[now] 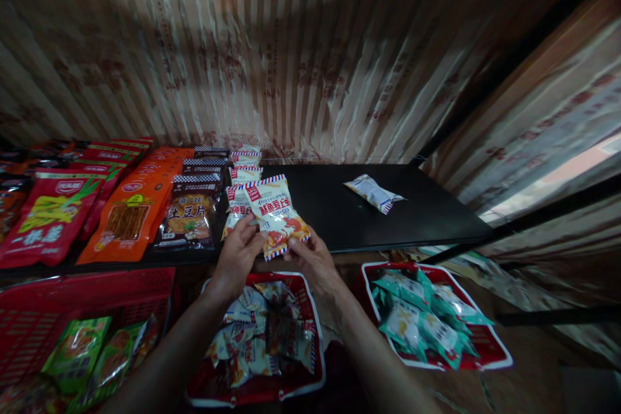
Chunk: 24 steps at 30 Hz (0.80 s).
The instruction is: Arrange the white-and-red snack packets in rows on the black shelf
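left basket (29, 297): red, partly out of view; holds green packets (77, 346) lying at a slant, other packs at the lower corner too dark to make out. middle basket (262, 394): red, white rim, below the hands; holds a loose heap of small white bags (255, 352), some showing darker sides. right basket (495, 349): red, white rim; piled with teal bags (444, 333), a few overhanging the rim.

black shelf (320, 207), behind the baskets, from left: red bags (53, 217), orange bags (129, 213), brown bags (189, 213), then a column of white snack bags (246, 158).

snack bag (276, 207): in both hands at the shelf's front edge, face up, overlapping the column's front bag in view. left hand (240, 255): fingers curled, clamped on the bag's lower left edge. right hand (313, 259): thumb on the bag's lower right corner, fingers behind it, mostly hidden.

one more bag (373, 193) lies alone, askew, farther right on the shelf.
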Each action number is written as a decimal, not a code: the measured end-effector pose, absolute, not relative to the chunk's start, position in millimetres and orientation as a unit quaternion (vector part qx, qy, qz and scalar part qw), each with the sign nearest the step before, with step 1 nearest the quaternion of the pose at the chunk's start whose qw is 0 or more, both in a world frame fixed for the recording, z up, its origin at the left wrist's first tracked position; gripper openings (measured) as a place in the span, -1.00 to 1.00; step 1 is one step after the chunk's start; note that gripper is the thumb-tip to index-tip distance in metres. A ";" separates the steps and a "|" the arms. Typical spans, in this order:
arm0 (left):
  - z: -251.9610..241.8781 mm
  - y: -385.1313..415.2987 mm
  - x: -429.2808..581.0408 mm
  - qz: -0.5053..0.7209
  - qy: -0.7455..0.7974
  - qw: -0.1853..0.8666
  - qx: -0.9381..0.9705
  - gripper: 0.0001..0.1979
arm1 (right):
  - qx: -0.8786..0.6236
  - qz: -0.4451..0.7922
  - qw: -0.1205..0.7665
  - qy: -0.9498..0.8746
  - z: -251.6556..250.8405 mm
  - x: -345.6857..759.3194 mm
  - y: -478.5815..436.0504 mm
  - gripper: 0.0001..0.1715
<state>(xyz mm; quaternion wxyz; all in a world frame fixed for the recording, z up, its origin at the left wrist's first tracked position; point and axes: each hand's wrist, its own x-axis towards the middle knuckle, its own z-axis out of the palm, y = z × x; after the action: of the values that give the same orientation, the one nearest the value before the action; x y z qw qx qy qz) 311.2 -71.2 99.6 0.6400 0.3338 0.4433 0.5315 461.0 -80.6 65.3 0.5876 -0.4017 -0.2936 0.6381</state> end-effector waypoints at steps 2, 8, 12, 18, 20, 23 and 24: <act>98.8 -70.3 312.1 0.538 0.437 0.634 0.343 -0.41 | -0.406 0.658 0.566 -0.286 63.4 455.8 -82.4 -0.61; 98.6 -71.0 315.4 0.537 0.437 0.629 0.354 -0.40 | -0.394 0.688 0.549 -0.264 66.9 440.4 -90.5 -0.62; 95.1 -71.2 315.1 0.538 0.428 0.643 0.338 -0.42 | -0.395 0.678 0.558 -0.268 69.7 437.0 -91.6 -0.67; 92.4 -70.7 313.3 0.537 0.426 0.642 0.343 -0.50 | -0.406 0.667 0.539 -0.316 71.0 439.9 -92.4 -0.68; 93.8 -71.1 313.2 0.537 0.424 0.641 0.347 -0.53 | -0.408 0.666 0.532 -0.328 70.4 441.2 -92.9 -0.69; 96.2 -71.2 313.2 0.536 0.423 0.639 0.354 -0.56 | -0.407 0.664 0.531 -0.336 68.1 442.1 -92.5 -0.68; 96.8 -71.0 313.1 0.535 0.424 0.639 0.355 -0.55 | -0.407 0.662 0.531 -0.338 67.0 442.1 -92.1 -0.68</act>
<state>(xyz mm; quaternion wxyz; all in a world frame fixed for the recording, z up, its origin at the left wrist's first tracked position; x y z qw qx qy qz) 313.1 -71.0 96.8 0.6386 0.3552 0.4237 0.5353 442.1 -92.1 67.0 0.5305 -0.4071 -0.3378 0.6624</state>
